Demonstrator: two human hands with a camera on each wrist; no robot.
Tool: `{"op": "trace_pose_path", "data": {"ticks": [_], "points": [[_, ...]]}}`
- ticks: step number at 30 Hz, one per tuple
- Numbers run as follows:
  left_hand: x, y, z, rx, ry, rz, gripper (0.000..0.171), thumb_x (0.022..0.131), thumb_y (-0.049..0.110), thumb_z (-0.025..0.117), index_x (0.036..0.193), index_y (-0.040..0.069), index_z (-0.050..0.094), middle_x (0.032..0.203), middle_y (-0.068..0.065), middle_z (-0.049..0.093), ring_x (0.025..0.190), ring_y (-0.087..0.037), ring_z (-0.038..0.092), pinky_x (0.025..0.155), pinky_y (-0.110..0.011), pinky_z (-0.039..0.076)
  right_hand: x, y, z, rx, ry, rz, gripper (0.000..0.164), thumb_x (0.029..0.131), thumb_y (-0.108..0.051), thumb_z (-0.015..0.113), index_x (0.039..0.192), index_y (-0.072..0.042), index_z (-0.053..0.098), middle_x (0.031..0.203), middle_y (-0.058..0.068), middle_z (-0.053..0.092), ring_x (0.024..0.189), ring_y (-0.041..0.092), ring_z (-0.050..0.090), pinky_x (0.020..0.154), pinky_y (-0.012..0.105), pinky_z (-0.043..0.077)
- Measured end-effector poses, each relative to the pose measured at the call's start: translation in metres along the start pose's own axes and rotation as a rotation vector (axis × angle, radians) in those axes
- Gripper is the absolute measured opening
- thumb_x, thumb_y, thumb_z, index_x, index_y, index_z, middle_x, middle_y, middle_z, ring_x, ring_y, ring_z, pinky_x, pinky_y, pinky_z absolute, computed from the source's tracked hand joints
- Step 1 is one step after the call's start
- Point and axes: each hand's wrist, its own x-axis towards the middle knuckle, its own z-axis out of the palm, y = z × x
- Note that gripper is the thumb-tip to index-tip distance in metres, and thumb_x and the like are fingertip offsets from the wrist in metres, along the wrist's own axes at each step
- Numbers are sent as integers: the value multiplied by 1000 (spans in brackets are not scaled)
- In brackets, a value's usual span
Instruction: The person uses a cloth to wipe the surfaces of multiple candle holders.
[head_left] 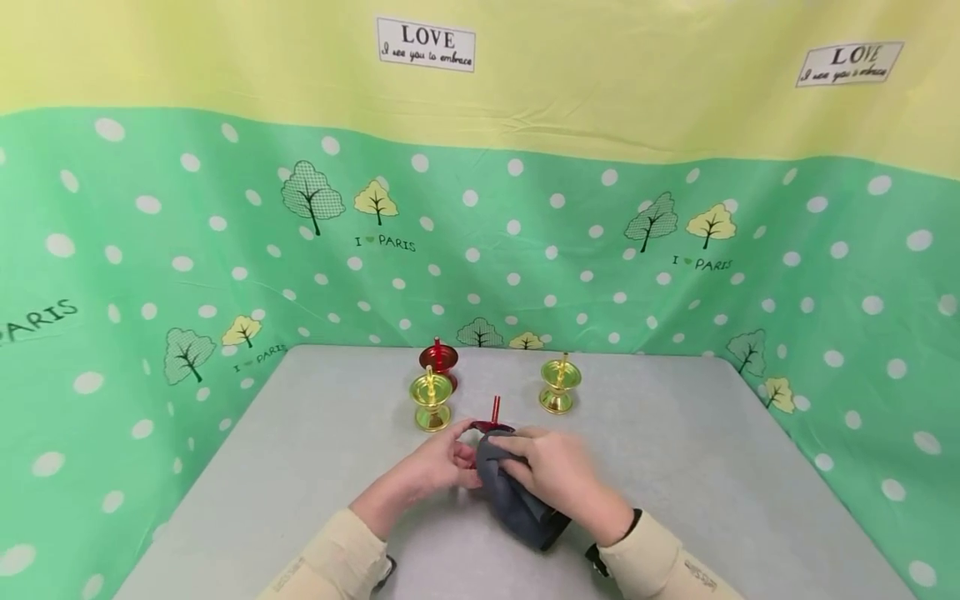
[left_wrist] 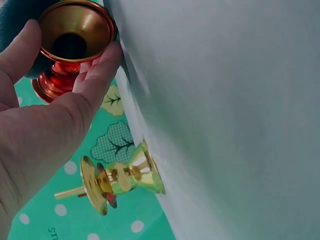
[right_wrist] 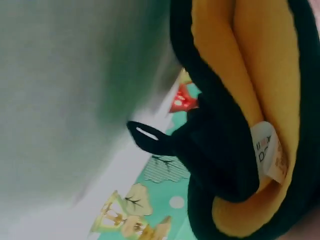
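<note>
Two hands are shown in the head view. A glossy red holder, made with a shallow dish and a thin spike, [head_left: 492, 425] is gripped between the thumb and fingers of the left hand [head_left: 444, 460]. A dark grey cloth [head_left: 504, 492] is held by the right hand [head_left: 561, 468] and pressed against the holder's near side, so its lower part is mostly hidden. The spike is pointed toward the backdrop [head_left: 517, 221]. Beyond the left hand, a gold holder [head_left: 431, 402] and a second red holder [head_left: 438, 358] are stood upright on the grey table [head_left: 330, 425]; another gold holder [head_left: 557, 387] is set apart, to the right.

In the left wrist view, the gripped holder's base is turned to the camera: a coppery hollow cone with a dark centre is exposed, and the long axis is run away from the lens.

In the right wrist view, the cloth's yellow lining [right_wrist: 240, 60], white label [right_wrist: 269, 152] and hanging loop [right_wrist: 150, 137] are shown; the right hand's fingers are hidden.
</note>
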Motion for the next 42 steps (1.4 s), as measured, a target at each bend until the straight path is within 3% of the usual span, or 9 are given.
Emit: {"op": "trace_pose_path", "data": {"ticks": [6, 10, 14, 18, 24, 30, 34, 38, 42], "points": [[2, -1, 3, -1, 3, -22, 99, 88, 7, 87, 167, 1, 28, 115, -15, 74, 102, -21, 74, 95, -40, 60, 0, 11, 5, 63, -38, 60, 32, 92, -22, 84, 124, -24, 82, 107, 3, 82, 92, 19, 78, 74, 36, 63], [0, -1, 2, 22, 31, -37, 99, 88, 10, 88, 167, 1, 28, 116, -15, 77, 104, -22, 74, 101, -48, 58, -2, 15, 7, 72, -67, 96, 32, 93, -22, 84, 124, -25, 82, 103, 2, 82, 89, 18, 77, 70, 34, 61], [-3, 2, 6, 72, 83, -17, 99, 89, 14, 88, 167, 0, 28, 120, -16, 78, 108, -24, 75, 107, -55, 55, -2, 13, 7, 65, -55, 94, 33, 93, -24, 84, 125, -25, 82, 104, 2, 82, 90, 18, 78, 70, 36, 62], [-5, 5, 13, 121, 117, 3, 102, 88, 19, 90, 166, -1, 28, 122, -18, 76, 110, -26, 74, 102, -53, 59, -3, 10, 5, 49, -27, 86, 32, 92, -23, 85, 124, -24, 82, 104, 2, 82, 90, 19, 79, 72, 38, 63], [-6, 9, 18, 157, 131, -24, 108, 83, 25, 95, 164, -4, 30, 123, -18, 76, 108, -24, 74, 99, -51, 60, -5, 2, 1, 28, -20, 60, 33, 91, -25, 85, 124, -27, 82, 105, -1, 82, 92, 18, 79, 73, 38, 63], [-5, 7, 19, 73, 135, -33, 108, 81, 17, 96, 164, -5, 30, 121, -16, 76, 103, -22, 75, 96, -50, 61, -5, -1, 1, 46, 57, 74, 37, 88, -22, 87, 125, -29, 82, 107, 1, 81, 91, 19, 79, 74, 39, 63], [-4, 4, 19, 17, 126, -20, 107, 80, 12, 95, 162, -6, 29, 118, -16, 77, 102, -23, 76, 93, -46, 61, -5, 2, 4, 46, 109, 26, 40, 88, -23, 88, 127, -30, 81, 107, 2, 80, 91, 20, 78, 75, 39, 63], [-3, 3, 18, 29, 112, -23, 108, 80, 13, 96, 162, -6, 28, 116, -15, 75, 104, -23, 75, 92, -44, 61, -5, 8, 9, 44, 82, -5, 39, 90, -26, 87, 128, -30, 80, 112, 5, 81, 95, 21, 79, 78, 40, 64], [-3, 3, 17, 29, 103, -25, 107, 83, 15, 94, 163, -6, 26, 116, -16, 75, 106, -24, 74, 91, -43, 61, -3, 14, 11, 76, 2, 57, 35, 92, -23, 85, 126, -25, 81, 112, 7, 81, 96, 23, 79, 79, 40, 65]]}}
